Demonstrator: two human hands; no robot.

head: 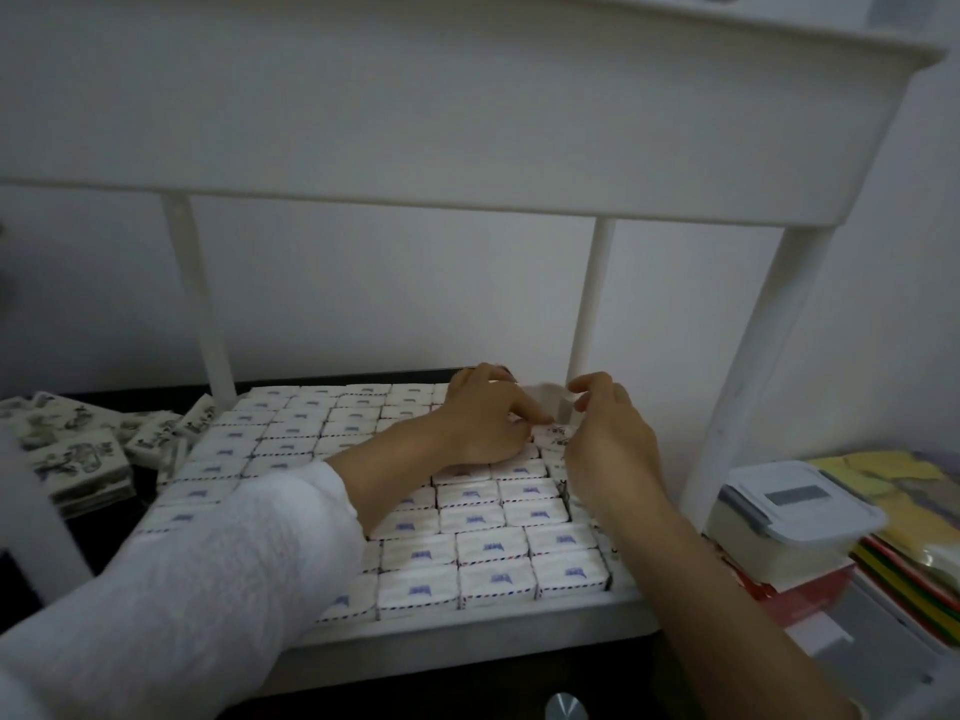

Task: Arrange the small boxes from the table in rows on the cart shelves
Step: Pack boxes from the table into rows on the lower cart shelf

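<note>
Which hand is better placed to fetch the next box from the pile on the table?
Left. The pile lies left of the shelf, on the left hand's side; the right hand is at the far right corner.

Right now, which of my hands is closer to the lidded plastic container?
Right. The right hand is over the right side of the shelf, on the side of the container; the left hand rests just left of it, on the boxes, farther away.
</note>
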